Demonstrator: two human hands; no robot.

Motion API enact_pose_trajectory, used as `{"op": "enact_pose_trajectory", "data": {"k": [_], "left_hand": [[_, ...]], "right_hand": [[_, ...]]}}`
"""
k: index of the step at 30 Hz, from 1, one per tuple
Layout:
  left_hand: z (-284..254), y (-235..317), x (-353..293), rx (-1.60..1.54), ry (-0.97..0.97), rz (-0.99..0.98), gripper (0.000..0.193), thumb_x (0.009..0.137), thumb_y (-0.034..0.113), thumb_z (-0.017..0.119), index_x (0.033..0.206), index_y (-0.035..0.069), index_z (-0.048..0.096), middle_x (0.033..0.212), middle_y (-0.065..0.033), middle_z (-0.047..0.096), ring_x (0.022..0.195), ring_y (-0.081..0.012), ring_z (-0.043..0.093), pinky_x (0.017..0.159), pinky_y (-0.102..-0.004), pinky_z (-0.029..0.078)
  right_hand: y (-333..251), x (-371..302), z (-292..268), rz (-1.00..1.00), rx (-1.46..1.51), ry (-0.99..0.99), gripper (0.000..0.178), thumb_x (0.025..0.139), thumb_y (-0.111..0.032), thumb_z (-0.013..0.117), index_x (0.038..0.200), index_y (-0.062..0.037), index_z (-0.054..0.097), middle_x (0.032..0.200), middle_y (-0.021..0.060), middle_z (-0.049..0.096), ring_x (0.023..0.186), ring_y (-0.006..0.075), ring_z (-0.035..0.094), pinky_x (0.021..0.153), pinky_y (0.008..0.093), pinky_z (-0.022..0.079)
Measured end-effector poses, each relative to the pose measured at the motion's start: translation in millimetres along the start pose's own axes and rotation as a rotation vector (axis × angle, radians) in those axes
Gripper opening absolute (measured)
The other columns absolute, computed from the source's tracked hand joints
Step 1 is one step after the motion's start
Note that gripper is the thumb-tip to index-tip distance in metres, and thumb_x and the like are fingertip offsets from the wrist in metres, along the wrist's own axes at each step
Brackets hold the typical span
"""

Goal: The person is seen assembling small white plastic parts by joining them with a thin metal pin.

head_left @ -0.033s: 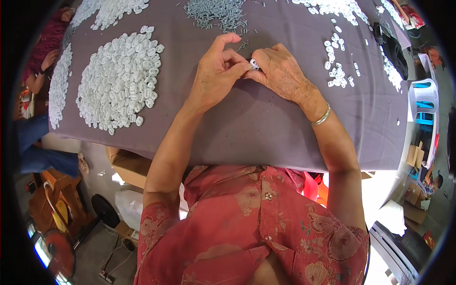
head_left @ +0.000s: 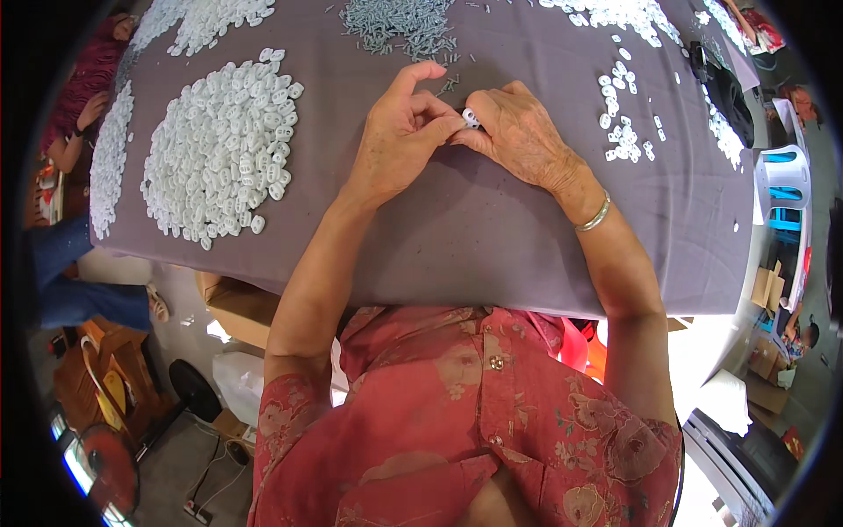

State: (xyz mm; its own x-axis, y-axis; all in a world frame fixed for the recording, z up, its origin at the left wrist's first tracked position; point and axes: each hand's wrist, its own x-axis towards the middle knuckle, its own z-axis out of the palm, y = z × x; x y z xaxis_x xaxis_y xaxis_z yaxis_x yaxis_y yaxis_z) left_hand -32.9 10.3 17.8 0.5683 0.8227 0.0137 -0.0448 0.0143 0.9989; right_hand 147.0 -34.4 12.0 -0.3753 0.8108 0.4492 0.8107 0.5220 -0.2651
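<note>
A small white oval plastic piece with dark holes (head_left: pixel 470 117) is held between my two hands, above the far middle of the table. My right hand (head_left: pixel 520 132) pinches it between thumb and bent fingers, which cover part of it. Thumb and a fingertip of my left hand (head_left: pixel 397 140) close at the piece's left side, while the index finger is raised and curved. Whether something smaller sits in the left fingertips is hidden. Just beyond the hands lie a few loose grey screw-like pins (head_left: pixel 450 84), near a larger heap of grey pins (head_left: pixel 399 26).
A big heap of white oval pieces (head_left: pixel 219 149) lies left on the grey-brown tablecloth (head_left: pixel 421 237). Scattered white pieces (head_left: pixel 623 140) lie right; more heaps line the far edge. A co-worker's hand (head_left: pixel 90 111) shows far left. A cardboard box (head_left: pixel 237 307) stands below the table's front edge.
My hands and the white piece look unmoved. At the far left, another person's foot has shifted slightly.
</note>
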Motion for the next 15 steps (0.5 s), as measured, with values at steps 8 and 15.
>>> {"op": "enact_pose_trajectory", "data": {"k": [8,15], "left_hand": [[-0.9,5.4,1.5,-0.031,-0.016,-0.075,0.042,0.081,-0.003,0.062,0.12,0.002,0.046,0.082,-0.005,0.065,0.075,-0.0073,0.057,0.068,-0.0215,0.047],[2.6,-3.6,2.0,-0.105,-0.022,0.033,0.039,0.082,-0.004,0.061,0.118,0.001,0.047,0.081,-0.003,0.063,0.072,-0.0051,0.054,0.062,-0.0204,0.043]], "right_hand": [[0.7,-0.8,-1.9,0.049,0.014,-0.006,0.034,0.081,-0.031,0.065,0.078,-0.0056,0.044,0.066,0.0097,0.052,0.065,0.0304,0.051,0.07,0.0377,0.043],[-3.6,1.8,-8.3,0.1,0.056,-0.074,0.032,0.083,-0.029,0.063,0.078,-0.0043,0.044,0.069,0.0108,0.054,0.066,0.0318,0.051,0.068,0.0392,0.042]]}}
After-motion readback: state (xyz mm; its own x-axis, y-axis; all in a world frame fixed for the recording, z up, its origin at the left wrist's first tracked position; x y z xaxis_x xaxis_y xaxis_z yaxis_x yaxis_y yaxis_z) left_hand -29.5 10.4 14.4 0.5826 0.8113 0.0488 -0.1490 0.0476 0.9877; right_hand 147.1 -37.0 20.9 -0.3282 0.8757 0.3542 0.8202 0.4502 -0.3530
